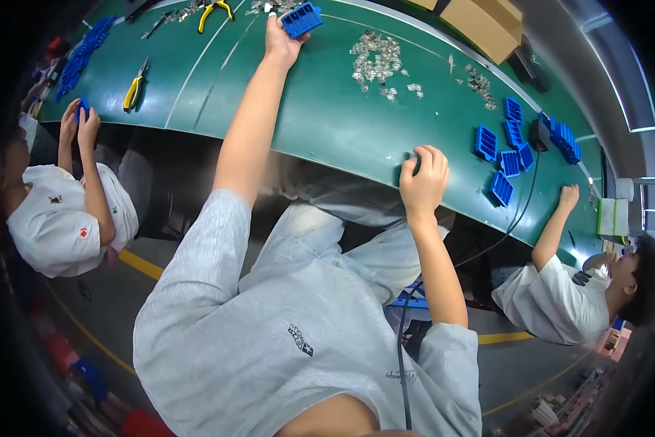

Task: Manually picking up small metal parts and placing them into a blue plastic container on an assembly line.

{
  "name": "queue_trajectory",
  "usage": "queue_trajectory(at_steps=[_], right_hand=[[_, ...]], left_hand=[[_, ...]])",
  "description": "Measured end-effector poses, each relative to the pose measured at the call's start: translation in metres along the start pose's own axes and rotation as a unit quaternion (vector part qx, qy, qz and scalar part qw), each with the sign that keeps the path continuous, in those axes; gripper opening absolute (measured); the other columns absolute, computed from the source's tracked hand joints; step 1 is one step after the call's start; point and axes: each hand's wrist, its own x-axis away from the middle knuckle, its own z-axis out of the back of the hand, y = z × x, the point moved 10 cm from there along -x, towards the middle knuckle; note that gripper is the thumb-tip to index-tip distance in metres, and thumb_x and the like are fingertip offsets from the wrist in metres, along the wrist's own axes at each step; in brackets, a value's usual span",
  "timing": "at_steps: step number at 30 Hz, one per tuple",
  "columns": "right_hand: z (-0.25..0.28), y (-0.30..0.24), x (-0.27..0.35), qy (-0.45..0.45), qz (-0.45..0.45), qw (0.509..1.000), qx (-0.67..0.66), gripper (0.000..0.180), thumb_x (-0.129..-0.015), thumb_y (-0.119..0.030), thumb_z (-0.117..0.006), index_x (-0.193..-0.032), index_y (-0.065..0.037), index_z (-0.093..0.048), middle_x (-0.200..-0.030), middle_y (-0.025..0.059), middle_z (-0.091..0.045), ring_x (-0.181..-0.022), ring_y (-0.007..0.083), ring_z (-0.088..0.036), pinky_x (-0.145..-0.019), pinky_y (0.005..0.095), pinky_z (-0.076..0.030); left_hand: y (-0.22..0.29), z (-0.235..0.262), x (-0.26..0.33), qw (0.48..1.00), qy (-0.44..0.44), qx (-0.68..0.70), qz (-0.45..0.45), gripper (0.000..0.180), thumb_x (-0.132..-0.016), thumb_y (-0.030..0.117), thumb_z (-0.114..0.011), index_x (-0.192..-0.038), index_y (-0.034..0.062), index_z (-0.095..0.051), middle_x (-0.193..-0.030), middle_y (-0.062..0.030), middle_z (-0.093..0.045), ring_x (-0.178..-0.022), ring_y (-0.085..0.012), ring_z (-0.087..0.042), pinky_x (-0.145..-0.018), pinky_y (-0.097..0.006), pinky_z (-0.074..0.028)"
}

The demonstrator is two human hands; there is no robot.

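Note:
My left hand reaches to the far side of the green table, closed round a blue slotted plastic tray. The tray is tilted, its row of compartments in view. Small metal pieces lie just beyond that hand. My right hand rests near the table's front edge, loosely bent, its thumb apart from the fingers. Nothing shows in it, though its palm side is hidden. A scattered heap of small shiny metal pieces lies on the table between and beyond my hands.
Several blue trays lie at the right beside a black cable. Yellow-handled pliers and another yellow pair are at the left. A cardboard box stands at the back. One person sits left, another right.

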Motion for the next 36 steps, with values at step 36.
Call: queue_trajectory(at_steps=[36], right_hand=[[0.005,0.030,0.002,0.041,-0.074,0.991,-0.104,0.011,-0.072,-0.008,-0.061,-0.082,-0.005,-0.062,-0.103,0.0118,-0.058,-0.105,0.0315,-0.053,-0.090,0.0425,-0.042]], left_hand=[[0.124,0.069,0.104,0.766,0.327,-0.453,-0.317,0.056,-0.084,0.015,-0.055,-0.129,-0.0109,-0.036,-0.116,-0.0262,-0.052,-0.103,-0.0337,-0.055,-0.093,-0.039,-0.044]])
